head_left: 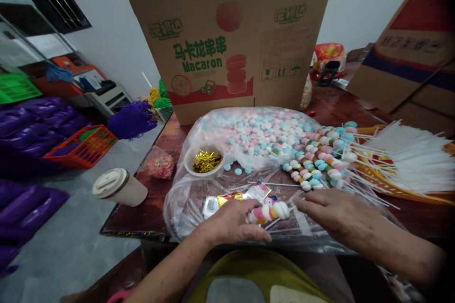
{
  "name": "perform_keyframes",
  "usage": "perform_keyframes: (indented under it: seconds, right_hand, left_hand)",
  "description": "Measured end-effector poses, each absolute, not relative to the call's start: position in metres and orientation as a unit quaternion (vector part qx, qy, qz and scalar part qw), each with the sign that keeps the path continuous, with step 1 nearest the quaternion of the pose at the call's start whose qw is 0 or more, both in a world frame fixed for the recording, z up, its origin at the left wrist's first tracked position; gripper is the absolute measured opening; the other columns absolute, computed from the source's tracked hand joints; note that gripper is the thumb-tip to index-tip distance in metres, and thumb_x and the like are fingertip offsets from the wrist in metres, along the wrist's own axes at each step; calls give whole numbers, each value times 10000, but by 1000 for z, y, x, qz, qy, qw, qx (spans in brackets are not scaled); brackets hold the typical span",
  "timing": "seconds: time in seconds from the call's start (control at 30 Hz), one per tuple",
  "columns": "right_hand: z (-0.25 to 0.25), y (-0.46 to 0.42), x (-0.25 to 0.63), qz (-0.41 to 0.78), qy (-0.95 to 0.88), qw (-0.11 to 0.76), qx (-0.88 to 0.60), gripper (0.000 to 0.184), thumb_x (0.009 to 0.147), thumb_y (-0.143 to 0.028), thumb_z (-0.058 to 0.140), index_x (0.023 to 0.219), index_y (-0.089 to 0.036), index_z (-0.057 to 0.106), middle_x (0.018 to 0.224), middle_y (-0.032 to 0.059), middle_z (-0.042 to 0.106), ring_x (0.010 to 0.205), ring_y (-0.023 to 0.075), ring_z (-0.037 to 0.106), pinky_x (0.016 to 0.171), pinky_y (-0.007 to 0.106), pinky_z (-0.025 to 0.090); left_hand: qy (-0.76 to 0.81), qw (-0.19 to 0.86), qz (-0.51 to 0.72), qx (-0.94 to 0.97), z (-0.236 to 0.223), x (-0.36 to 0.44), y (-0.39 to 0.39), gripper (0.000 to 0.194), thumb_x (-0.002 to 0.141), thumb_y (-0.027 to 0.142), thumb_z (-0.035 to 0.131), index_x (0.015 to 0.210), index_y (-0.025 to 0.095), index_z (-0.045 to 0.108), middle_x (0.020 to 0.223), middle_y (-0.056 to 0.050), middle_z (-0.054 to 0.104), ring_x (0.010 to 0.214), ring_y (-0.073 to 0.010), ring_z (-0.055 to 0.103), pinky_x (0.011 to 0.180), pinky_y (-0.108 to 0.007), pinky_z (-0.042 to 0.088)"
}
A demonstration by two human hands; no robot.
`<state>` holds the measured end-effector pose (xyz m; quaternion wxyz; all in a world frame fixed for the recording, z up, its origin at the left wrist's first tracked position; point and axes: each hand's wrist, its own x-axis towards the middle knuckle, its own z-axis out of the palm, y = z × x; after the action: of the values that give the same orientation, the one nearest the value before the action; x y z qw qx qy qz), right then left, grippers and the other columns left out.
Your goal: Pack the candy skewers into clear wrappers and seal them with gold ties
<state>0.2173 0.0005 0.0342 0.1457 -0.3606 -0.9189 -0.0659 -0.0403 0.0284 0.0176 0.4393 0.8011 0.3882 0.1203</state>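
Note:
My left hand (pixel 231 225) is closed around a candy skewer (pixel 268 212), a row of white, pink and yellow marshmallow-like pieces lying crosswise. At the skewer's right end, the fingertips of my right hand (pixel 337 210) are drawn together on its stick end; the exact grip is partly hidden. Just behind my left hand lie shiny gold, printed wrappers (pixel 258 192) and a small white device (pixel 211 207). Finished-looking candy skewers (pixel 320 158) are heaped beyond my right hand. Loose pink, blue and white candies (pixel 263 128) fill a clear plastic bag behind.
A white bowl (pixel 188 161) holds gold twist ties. White sticks or sleeves (pixel 419 156) lie in an orange basket (pixel 401 191) at right. A lidded cup (pixel 130 189) stands near the table's left edge. A big carton (pixel 227 23) rises at the back.

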Motion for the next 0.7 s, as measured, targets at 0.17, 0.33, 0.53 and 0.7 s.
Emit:
perform_keyframes:
  seconds: [0.17, 0.33, 0.53, 0.7]
  right_hand:
    - [17, 1, 188, 60, -940, 64, -331, 241, 765, -52, 434, 887, -178, 599, 708, 25, 593, 574, 136, 503, 514, 252, 316]
    - [27, 7, 182, 143, -927, 127, -323, 194, 834, -134, 441, 908, -153, 619, 891, 84, 616, 772, 163, 548, 659, 260, 399]
    - [18, 7, 173, 158, -913, 176, -332, 214, 839, -138, 399, 796, -138, 609, 840, 102, 604, 786, 186, 521, 707, 308, 401]
    - [12, 10, 168, 139, -909, 202, -336, 234, 873, -166, 365, 793, -156, 585, 795, 83, 593, 766, 182, 504, 711, 320, 384]
  left_hand:
    - [385, 650, 33, 655, 7, -18, 24, 560, 572, 428, 733, 1045, 172, 575, 693, 31, 531, 535, -91, 487, 502, -208, 410]
    - [383, 669, 57, 634, 8, -13, 27, 720, 559, 369, 756, 1206, 211, 483, 598, 58, 505, 423, -78, 466, 403, -183, 369]
    - [365, 594, 151, 700, 0, -5, 27, 707, 578, 265, 745, 1235, 231, 487, 817, -7, 618, 701, -148, 574, 623, -237, 463]
    - [314, 659, 228, 644, 11, -33, 44, 919, 592, 313, 746, 1369, 237, 261, 1176, -104, 549, 979, -220, 555, 781, -319, 459]
